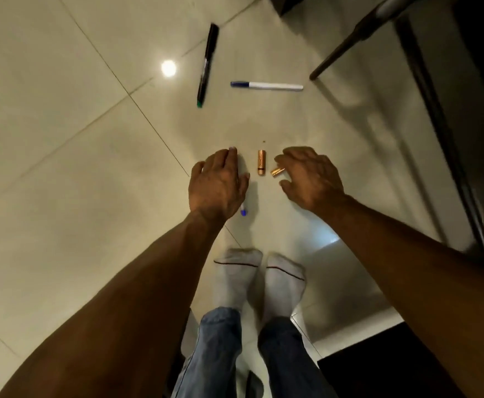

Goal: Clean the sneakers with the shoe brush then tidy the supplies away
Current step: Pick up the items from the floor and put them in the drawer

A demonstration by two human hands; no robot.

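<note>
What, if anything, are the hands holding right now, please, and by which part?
The left hand covers a blue-capped pen; grip unclear. The right hand touches one end of a small copper battery, not clearly gripped.

On the floor [77, 168], one battery [260, 166] lies between the left hand [217, 186] and right hand [311, 178]. A second battery [277, 171] sits under the right fingers [281, 160]. Two pens [207, 64] [266, 85] lie farther ahead, a third [243, 211] under the left hand.
</note>
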